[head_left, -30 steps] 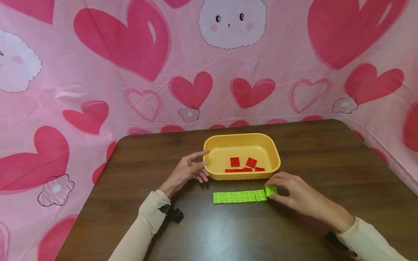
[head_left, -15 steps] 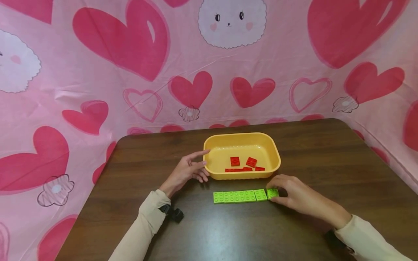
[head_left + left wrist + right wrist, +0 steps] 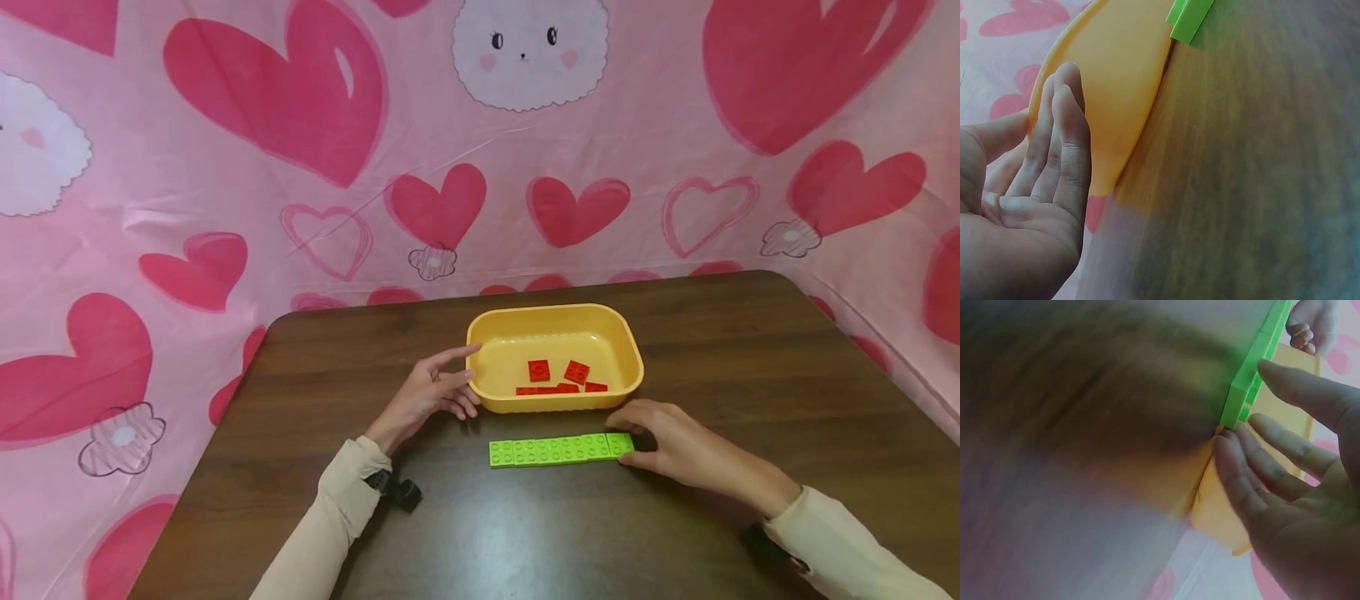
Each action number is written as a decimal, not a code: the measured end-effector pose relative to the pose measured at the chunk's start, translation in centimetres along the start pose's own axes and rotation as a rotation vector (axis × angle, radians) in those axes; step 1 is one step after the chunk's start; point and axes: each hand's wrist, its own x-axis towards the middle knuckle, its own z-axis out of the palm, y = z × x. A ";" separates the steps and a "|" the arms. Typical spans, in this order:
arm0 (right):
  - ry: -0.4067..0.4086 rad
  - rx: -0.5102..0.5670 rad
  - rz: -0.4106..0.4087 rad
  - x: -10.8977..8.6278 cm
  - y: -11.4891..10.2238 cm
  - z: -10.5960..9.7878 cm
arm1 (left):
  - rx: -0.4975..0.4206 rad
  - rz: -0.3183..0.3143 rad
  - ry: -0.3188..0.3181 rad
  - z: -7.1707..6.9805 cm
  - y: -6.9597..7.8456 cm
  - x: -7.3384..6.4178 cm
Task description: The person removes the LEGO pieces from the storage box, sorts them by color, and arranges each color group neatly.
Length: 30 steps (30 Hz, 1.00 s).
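Observation:
A straight row of green toy building bricks (image 3: 547, 452) lies in front of a yellow tray (image 3: 555, 405) in the head view. At the row's right end, my right hand (image 3: 675, 446) pinches the last green brick (image 3: 620, 445), thumb on the near side and fingers on the far side. The right wrist view shows that hand's thumb (image 3: 1297, 387) against the green plastic. My left hand (image 3: 427, 393) rests at the tray's left side, its fingers fairly straight and touching the rim. Several red bricks (image 3: 539, 371) lie inside the tray; its front wall partly hides some.
The dark wooden table (image 3: 465, 542) bears everything. Behind it hangs a pink cloth (image 3: 510, 150) with hearts. Dark wrist-camera straps (image 3: 393, 490) sit on the cream sleeves. The tray stands just behind the green row, close to both hands.
The right hand has lowered the last green brick and slid it left, so the gap at the row's end has closed. The left hand and tray have stayed put.

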 end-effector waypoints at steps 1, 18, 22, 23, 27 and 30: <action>-0.001 0.000 0.007 -0.1 0.1 0.0 | 0.000 -0.001 -0.001 0.0 0.0 0.0; 0.000 -0.040 0.043 -0.1 0.0 -0.5 | 0.011 0.008 -0.006 0.0 -0.3 0.2; 0.024 -0.026 0.031 -0.1 -0.4 -1.3 | 0.011 0.010 -0.010 0.1 -0.3 0.2; 0.030 -0.016 0.029 0.0 -0.5 -1.6 | 0.009 0.009 -0.010 0.1 -0.3 0.2; 0.074 0.024 0.035 0.4 -1.4 -2.9 | 0.007 0.004 -0.005 0.0 -0.3 0.1; 0.155 0.017 0.032 1.0 -2.0 -3.5 | 0.012 0.004 -0.002 -0.1 -0.3 0.1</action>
